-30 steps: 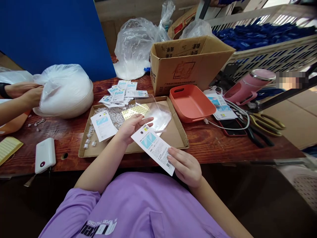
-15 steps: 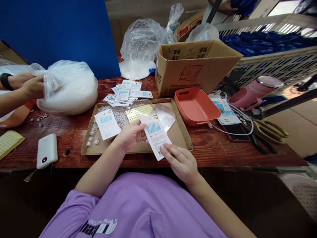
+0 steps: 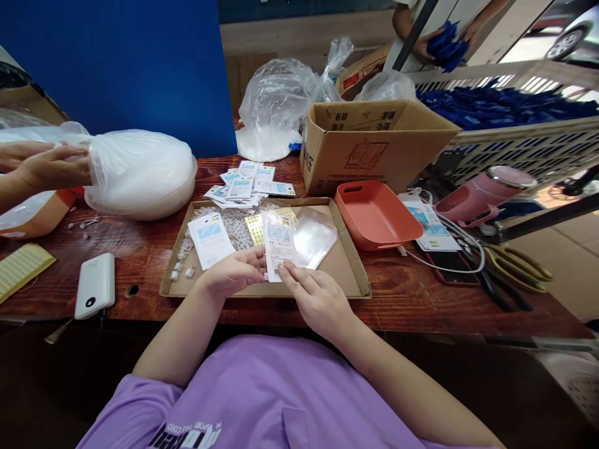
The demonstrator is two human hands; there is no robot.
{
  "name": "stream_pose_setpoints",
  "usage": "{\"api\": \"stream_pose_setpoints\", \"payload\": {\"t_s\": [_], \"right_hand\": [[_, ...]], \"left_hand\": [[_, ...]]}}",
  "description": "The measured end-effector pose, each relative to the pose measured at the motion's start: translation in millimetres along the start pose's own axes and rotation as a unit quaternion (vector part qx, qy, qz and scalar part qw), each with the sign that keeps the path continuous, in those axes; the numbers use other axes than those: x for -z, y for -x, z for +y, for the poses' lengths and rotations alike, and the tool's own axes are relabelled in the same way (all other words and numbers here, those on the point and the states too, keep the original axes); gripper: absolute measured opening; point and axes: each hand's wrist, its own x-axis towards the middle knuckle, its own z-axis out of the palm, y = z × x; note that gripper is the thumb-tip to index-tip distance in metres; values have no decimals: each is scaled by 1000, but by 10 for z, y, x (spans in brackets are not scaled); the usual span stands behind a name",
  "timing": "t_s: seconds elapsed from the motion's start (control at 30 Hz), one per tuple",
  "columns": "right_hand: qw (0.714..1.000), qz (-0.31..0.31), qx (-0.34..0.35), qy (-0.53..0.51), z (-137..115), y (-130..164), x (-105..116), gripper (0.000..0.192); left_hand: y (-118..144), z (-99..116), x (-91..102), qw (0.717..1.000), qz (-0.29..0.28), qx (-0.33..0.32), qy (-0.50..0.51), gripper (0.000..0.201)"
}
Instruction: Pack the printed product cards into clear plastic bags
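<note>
Between my two hands is a printed packaging card (image 3: 277, 242), held upright over the cardboard tray (image 3: 349, 262). My left hand (image 3: 238, 269) grips its left edge, fingers behind and thumb at the side. My right hand (image 3: 318, 298) has its fingertips pressed on the lower right of the card. Left of it, a white printed card (image 3: 210, 242) lies on many small white plastic pieces (image 3: 237, 226). A yellow sticker sheet (image 3: 255, 231) and clear plastic bags (image 3: 314, 240) lie behind and beside the held card.
Behind the tray lies a pile of packed cards (image 3: 241, 187). An orange basket (image 3: 374, 215) and a cardboard box (image 3: 374, 149) stand right. A co-worker's hands (image 3: 51, 165) touch a white plastic bag (image 3: 140, 171) at left. Scissors (image 3: 519, 265) and a power bank (image 3: 95, 287) lie nearby.
My hands have moved the card a little left and turned it more upright. The co-worker's hands at left have shifted along the bag. The whole view has tilted slightly.
</note>
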Motion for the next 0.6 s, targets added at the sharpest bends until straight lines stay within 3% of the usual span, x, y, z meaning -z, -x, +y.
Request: {"api": "stream_pose_setpoints", "payload": {"t_s": [0.1,0.47,0.6], "right_hand": [[1000,-14,15,-3,-23,-67,-8,47],[996,47,65,-36,-54,-285,-10,38],[993,61,91,-38,-54,-373,-21,34]], "left_hand": [[17,-20,15,998,38,-38,-39,57],[266,-2,117,997,2,-71,16,66],[309,-14,125,995,32,-93,-10,58]]}}
